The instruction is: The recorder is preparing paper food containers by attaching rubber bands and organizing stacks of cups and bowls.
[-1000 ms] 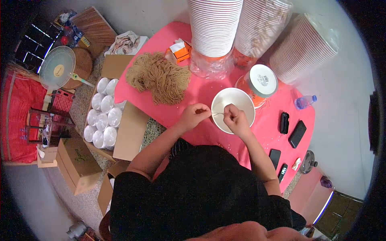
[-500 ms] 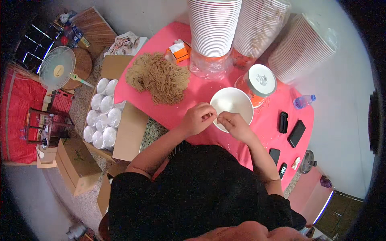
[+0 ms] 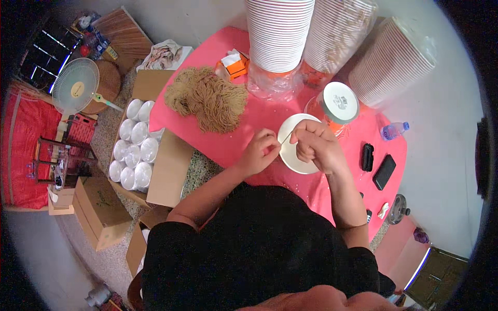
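Observation:
A white paper bowl (image 3: 303,165) stands at the table's near side, with my hands over its rim. Between my fingers runs a short, thin strand (image 3: 286,138), apparently of cord or string. My left hand (image 3: 259,153) pinches its lower end at the bowl's left edge. Closed like a fist, my right hand (image 3: 317,144) grips the upper end above the bowl and hides much of its inside. A tangled heap of tan string (image 3: 210,98) lies on the table beyond my left hand. An upturned orange and white paper bucket (image 3: 341,101) stands just past the bowl.
Tall stacks of paper buckets (image 3: 280,36) line the back of the pink-covered table (image 3: 259,118). An orange tissue box (image 3: 236,65) sits beside them. At right are a small bottle (image 3: 394,130) and a black phone (image 3: 384,172). On the left floor stands a carton of wrapped cups (image 3: 132,155).
My right hand has risen and moved to the right, away from my left hand, turning as it went. The thin strand now shows stretched between them. My left hand has shifted slightly.

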Action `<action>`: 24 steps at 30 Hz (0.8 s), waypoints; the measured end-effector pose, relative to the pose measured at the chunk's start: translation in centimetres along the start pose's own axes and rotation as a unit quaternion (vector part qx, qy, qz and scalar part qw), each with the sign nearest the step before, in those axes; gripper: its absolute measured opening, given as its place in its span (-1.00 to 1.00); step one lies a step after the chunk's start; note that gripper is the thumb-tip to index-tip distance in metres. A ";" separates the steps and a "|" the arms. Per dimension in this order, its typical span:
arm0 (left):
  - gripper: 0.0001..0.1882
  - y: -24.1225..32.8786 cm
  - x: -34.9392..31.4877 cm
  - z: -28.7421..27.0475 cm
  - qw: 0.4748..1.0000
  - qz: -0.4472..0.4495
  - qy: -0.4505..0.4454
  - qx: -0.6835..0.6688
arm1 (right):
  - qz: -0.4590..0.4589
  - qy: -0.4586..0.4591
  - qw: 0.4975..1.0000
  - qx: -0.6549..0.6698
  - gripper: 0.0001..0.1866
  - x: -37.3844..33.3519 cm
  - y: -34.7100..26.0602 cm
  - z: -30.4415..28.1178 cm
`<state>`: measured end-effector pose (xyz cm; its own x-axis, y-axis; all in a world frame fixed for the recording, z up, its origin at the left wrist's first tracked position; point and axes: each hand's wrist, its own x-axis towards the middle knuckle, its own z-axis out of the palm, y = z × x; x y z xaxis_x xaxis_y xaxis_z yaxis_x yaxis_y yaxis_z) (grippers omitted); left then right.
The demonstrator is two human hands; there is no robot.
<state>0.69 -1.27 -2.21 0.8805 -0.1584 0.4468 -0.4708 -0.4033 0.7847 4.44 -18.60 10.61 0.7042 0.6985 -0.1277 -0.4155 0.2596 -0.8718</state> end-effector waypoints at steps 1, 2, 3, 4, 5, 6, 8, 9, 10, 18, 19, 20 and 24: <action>-0.93 -0.7 0.0 -0.1 1.000 0.001 0.001 0.000 | -0.003 -0.019 1.000 0.005 -0.83 0.0 -0.2 0.2; -0.93 -2.1 0.0 -0.1 1.000 0.004 -0.023 0.011 | -0.003 -0.021 1.000 0.004 -0.83 0.1 0.0 0.1; -0.92 -2.3 0.5 -0.4 0.999 0.008 -0.048 0.022 | -0.017 -0.026 0.999 -0.019 -0.84 0.4 0.4 -0.2; -0.92 -2.3 0.7 -0.4 0.999 0.009 -0.048 0.023 | -0.030 -0.031 0.998 -0.042 -0.85 0.7 0.7 -0.5; -0.91 -2.3 0.9 -0.4 0.997 -0.053 -0.039 -0.033 | -0.032 -0.032 0.998 -0.043 -0.85 0.8 0.9 -0.8; -0.90 -2.0 1.0 -0.5 0.989 -0.115 -0.028 -0.088 | -0.020 -0.031 0.999 -0.016 -0.84 0.8 1.2 -1.0; -0.88 -3.6 0.8 -0.1 0.979 -0.151 0.034 -0.129 | -0.009 -0.031 0.999 0.009 -0.84 1.2 1.6 -1.3; -0.86 -4.2 0.8 0.2 0.963 -0.187 0.090 -0.173 | -0.026 -0.006 1.000 0.011 -0.83 1.4 1.7 -1.5; -0.81 -4.6 0.6 0.4 0.963 -0.174 0.120 -0.170 | -0.043 0.018 0.999 0.013 -0.82 1.6 1.7 -1.7; -0.73 -2.3 -0.6 0.9 0.964 -0.250 -0.072 -0.048 | -0.092 0.064 0.991 0.076 -0.83 1.7 1.7 -2.1; -0.74 -2.9 0.3 0.5 0.961 -0.271 -0.054 -0.006 | -0.096 0.066 0.989 0.088 -0.83 1.8 1.6 -2.2; -0.76 -3.6 1.3 0.0 0.961 -0.266 -0.057 0.047 | -0.099 0.067 0.988 0.100 -0.84 1.9 1.5 -2.2; -0.74 -3.4 3.3 -0.9 0.983 -0.148 0.048 0.096 | -0.092 0.079 0.986 0.117 -0.84 2.5 1.5 -3.0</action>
<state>5.18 0.38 -3.03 0.9637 0.0734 0.2569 -0.1674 -0.5835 0.7946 7.27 -18.46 7.55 0.8527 0.5182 -0.0659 -0.3816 0.5319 -0.7560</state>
